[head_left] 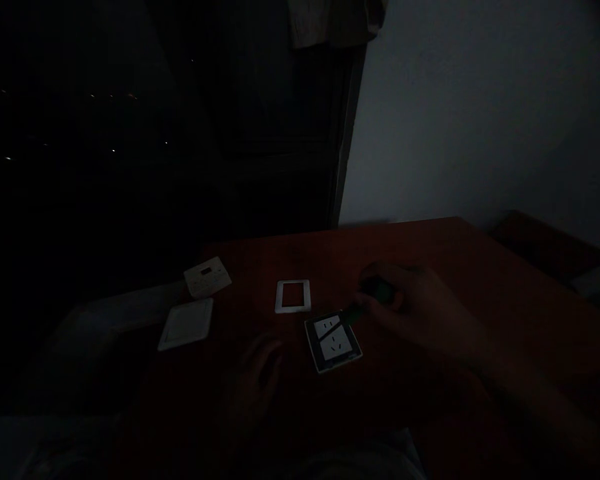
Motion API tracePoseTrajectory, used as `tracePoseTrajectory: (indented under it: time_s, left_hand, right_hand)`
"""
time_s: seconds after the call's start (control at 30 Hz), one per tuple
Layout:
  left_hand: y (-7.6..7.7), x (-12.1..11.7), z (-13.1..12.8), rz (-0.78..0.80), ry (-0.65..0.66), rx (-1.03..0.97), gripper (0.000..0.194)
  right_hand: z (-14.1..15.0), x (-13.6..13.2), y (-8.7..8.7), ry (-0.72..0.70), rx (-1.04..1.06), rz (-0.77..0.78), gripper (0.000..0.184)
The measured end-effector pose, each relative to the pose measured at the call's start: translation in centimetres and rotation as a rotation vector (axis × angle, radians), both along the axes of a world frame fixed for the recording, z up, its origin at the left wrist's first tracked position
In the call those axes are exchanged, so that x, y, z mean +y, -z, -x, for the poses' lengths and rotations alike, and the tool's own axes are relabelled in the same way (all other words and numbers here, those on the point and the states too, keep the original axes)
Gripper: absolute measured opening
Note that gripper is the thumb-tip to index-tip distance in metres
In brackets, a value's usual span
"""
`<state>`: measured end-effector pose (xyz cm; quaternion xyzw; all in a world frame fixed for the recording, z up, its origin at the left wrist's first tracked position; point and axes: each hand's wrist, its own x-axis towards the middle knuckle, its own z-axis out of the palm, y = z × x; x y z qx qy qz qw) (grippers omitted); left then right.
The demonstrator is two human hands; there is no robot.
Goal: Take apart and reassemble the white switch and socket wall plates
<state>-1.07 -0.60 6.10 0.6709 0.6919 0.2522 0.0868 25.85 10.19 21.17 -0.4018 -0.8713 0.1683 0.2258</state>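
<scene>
In the dim head view, my right hand [410, 300] is closed around the green handle of a screwdriver [353, 313]. Its dark shaft slants down and left across a wall socket [336, 343] that lies face up on the table, white in the middle with a dark border. Whether the tip touches the socket I cannot tell. My left hand [257, 373] rests low over the table, left of the socket and apart from it, fingers spread and slightly bent, holding nothing visible. Beyond it lies a white square frame [293, 297] with an open middle.
On the left of the reddish table [405, 243] lie a white square plate [187, 324] and, behind it, a pale panel [208, 277] with a small dark slot. A pale wall [470, 120] rises behind the table, next to a dark window [105, 120] with small lights.
</scene>
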Motion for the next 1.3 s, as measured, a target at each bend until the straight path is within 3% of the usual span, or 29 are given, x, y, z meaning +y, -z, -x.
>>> tracePoseTrajectory:
  time_s: [0.13,0.3,0.5,0.67,0.9,1.03,1.1,1.2,1.3]
  left_hand:
    - [-0.4,0.2,-2.1,0.044,0.054,-0.155,0.031]
    - [-1.5,1.3,-3.9,0.149,0.132,-0.337,0.061]
    - [-1.3,3.2,-5.1,0.194,0.181,-0.23,0.085]
    - [-1.4,4.0,-5.1,0.196,0.202,-0.175,0.087]
    - [-1.4,4.0,-5.1,0.189,0.214,-0.222,0.082]
    - [-0.9,4.1,-5.1,0.19,0.23,-0.291,0.083]
    - [-0.9,4.1,-5.1,0.192,0.227,-0.303,0.083]
    - [-1.1,4.1,-5.1,0.173,0.226,-0.287,0.084]
    - [-1.1,4.1,-5.1,0.166,0.222,-0.264,0.084]
  right_hand:
    - [0.5,-0.2,-0.1,-0.012,-0.052,-0.028,0.019]
    - [1.3,-0.6,-1.0,-0.043,-0.167,-0.09,0.024]
    - [3.7,-0.9,-2.3,-0.02,-0.397,-0.318,0.042]
    - [6.1,-0.6,-2.5,-0.008,-0.396,-0.344,0.046]
    - [5.5,1.0,-3.0,-0.246,-0.322,-0.226,0.025]
    - [4.4,1.1,-3.5,-0.431,-0.232,-0.111,0.048]
    - [4.6,0.9,-3.6,-0.336,-0.297,-0.12,0.046]
    - [5.4,0.7,-3.3,-0.062,-0.45,-0.222,0.028]
    - [5.8,0.9,-3.1,-0.056,-0.454,-0.241,0.032]
